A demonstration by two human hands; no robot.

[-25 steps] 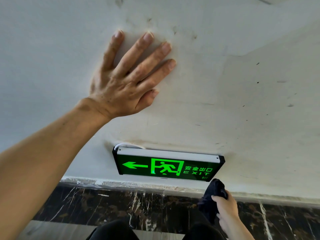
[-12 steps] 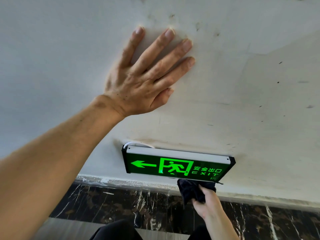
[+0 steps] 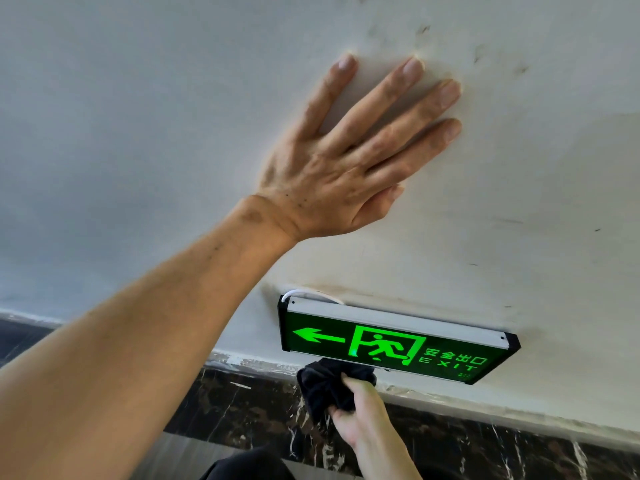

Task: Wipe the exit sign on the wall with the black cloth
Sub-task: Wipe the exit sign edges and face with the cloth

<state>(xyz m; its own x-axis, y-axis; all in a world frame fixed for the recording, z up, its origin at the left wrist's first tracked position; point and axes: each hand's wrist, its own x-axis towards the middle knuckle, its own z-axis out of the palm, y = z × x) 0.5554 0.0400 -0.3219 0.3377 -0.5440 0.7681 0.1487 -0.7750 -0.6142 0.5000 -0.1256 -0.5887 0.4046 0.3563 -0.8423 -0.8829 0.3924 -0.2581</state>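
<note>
R hand [image 3: 360, 407] fist clenched on cloth [image 3: 329, 386] | cloth soft, light, bunched, touching sign [image 3: 391, 344] lower edge just above hand | sign looks rigid, fixed to wall [image 3: 519, 168]; press gently | L hand [image 3: 346, 157] flat, fingers spread, on wall, holds nothing

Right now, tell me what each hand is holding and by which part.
The right hand grips the bunched black cloth around its lower folds. The left hand holds nothing; it lies flat on the wall.

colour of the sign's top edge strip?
Silvery grey, with black end caps, on the exit sign; head view.
</note>
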